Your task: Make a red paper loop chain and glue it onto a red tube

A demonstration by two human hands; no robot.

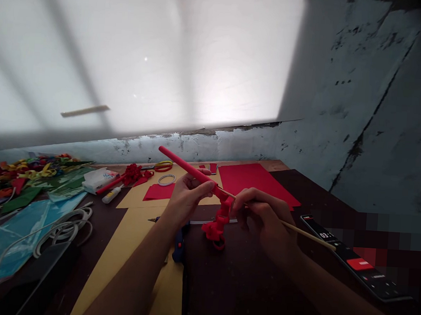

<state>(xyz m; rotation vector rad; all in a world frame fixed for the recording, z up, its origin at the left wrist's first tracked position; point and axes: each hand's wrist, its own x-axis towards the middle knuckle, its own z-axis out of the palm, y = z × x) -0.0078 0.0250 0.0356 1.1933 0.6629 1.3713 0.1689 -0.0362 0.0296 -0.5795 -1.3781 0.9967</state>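
My left hand (190, 194) is wrapped round the lower end of a red tube (181, 163), which slants up to the left. My right hand (260, 213) pinches a thin wooden stick (307, 234); the stick's tip meets the tube's lower end. From that end a curled red strip (222, 215) hangs down between my hands, ending in loops above the dark table. Behind my left forearm lies a blue tool (179, 246), partly hidden.
Red sheets (259, 182) lie at the back, and a phone (354, 259) rests at the right. Leftward are a white tape ring (167, 179), yellow-handled scissors (163, 166), a glue bottle (111, 194), a coiled cable (63, 229) and colourful scraps (24, 174).
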